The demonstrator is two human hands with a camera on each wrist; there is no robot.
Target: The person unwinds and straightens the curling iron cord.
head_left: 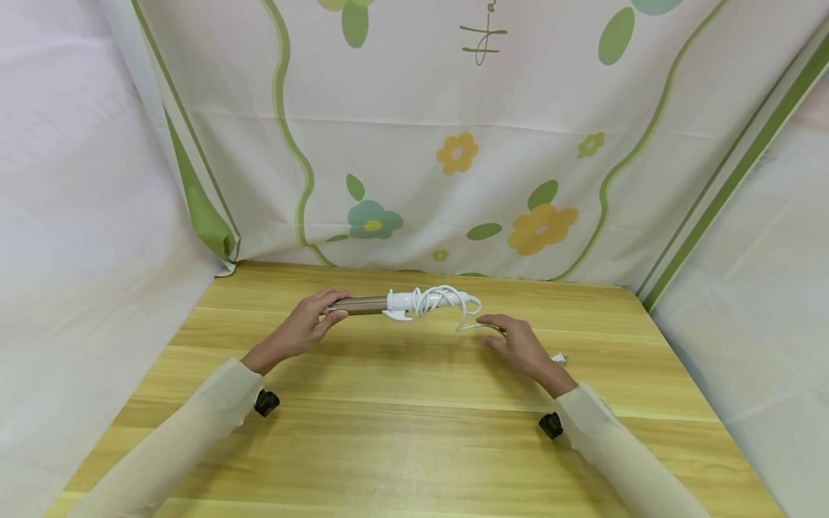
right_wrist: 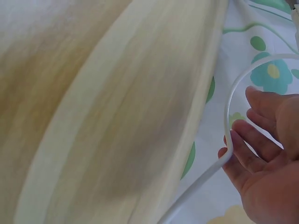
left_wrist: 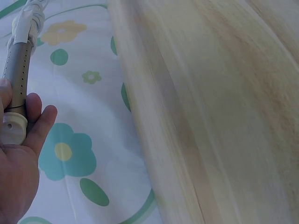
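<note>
A curling iron (head_left: 363,306) with a brown-gold barrel and white handle is held level above the table in the head view. My left hand (head_left: 315,320) grips the barrel near its white tip, thumb on one side and fingers on the other. Around the handle, the white cord (head_left: 447,298) is wound in loose loops. Its free length runs to my right hand (head_left: 514,345). In the right wrist view the cord (right_wrist: 227,112) bends against the fingertips, while the thumb stands apart from it. A white plug (head_left: 559,358) shows beyond the right wrist.
The wooden table (head_left: 401,446) spans the space below both hands. A white cloth (head_left: 401,165) printed with flowers hangs along its back edge. Pale cloth sides (head_left: 71,237) rise at left and right. Black wrist devices (head_left: 266,403) sit by both cuffs.
</note>
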